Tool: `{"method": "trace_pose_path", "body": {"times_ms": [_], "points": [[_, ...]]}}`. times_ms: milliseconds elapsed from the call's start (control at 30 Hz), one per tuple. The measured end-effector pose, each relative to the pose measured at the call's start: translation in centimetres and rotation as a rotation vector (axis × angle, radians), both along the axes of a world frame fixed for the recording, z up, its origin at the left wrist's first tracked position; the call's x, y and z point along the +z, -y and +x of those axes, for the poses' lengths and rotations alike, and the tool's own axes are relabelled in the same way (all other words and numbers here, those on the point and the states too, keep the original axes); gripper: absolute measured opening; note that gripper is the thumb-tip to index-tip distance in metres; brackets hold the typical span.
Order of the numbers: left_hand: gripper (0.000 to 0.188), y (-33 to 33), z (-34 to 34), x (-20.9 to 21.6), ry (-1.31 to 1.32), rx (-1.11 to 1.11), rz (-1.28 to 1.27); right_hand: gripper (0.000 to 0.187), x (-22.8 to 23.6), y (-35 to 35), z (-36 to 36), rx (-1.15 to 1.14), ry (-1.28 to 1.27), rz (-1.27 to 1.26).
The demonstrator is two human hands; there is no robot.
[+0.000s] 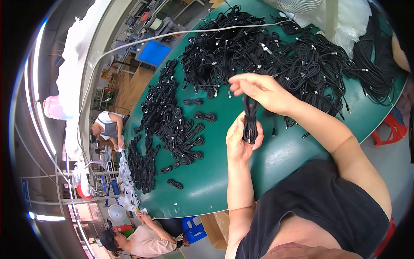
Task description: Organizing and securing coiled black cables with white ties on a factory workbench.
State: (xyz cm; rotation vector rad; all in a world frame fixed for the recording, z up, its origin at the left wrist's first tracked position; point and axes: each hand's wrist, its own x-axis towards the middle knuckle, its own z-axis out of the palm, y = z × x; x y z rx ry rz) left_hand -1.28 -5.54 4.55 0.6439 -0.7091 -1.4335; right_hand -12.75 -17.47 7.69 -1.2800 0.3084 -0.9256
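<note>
In my left hand [241, 140] is a coiled black cable [250, 127], held upright with a black band round its middle. The fingers wrap it from below and behind. Just above, my right hand [263, 93] reaches across the top of the coil, its fingers stretched out toward the left. Whether its palm touches the upper loops I cannot tell. On the green table [215, 185], a large heap of loose black cables [233, 52] with silvery plug ends lies beyond my hands. Bundled cables [189, 134] are piled to the left, with a few single bundles [175, 184] apart from them.
A white cord [194, 31] hangs across the far side. A fan [297, 4] and clear plastic bags [351, 26] stand at the far right. Two people [144, 241] [108, 125] work along the left edge by white items. A red stool [390, 129] is at right, a cardboard box [213, 231] below the table.
</note>
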Motion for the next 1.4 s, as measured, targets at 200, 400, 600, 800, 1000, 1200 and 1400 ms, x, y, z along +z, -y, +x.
{"method": "trace_pose_path", "body": {"times_ms": [200, 400, 600, 800, 1000, 1200, 1400], "points": [[0.045, 0.0, -1.6, -0.1, 0.405, 0.235, -0.024, 0.026, -0.2, 0.7, 0.3, -0.013, 0.032, 0.19], [0.034, 0.0, -2.5, -0.7, 0.942, 0.418, -0.052, 0.025, -1.0, 1.2, 0.7, -0.091, 0.186, 0.43], [0.033, 0.5, -1.0, -1.1, 0.578, 0.434, 0.115, 0.028, -2.4, 0.8, 1.8, -0.111, 0.167, 0.39], [0.032, 0.9, -1.0, -0.8, 0.292, 0.355, 0.106, 0.017, -1.9, 0.7, 1.3, -0.16, 0.206, 0.319], [0.025, 1.0, -1.0, -1.2, 0.436, 0.4, 0.167, 0.018, -1.4, -0.9, 0.8, -0.356, 0.079, -0.073], [0.023, 1.2, -1.2, -1.9, 0.573, 0.408, 0.243, 0.015, -1.8, -1.8, 1.1, -0.399, 0.102, -0.44], [0.03, 1.2, -2.1, -1.5, 0.431, 0.339, 0.295, 0.016, -2.7, -0.1, 1.6, -0.266, 0.084, 0.05]]}}
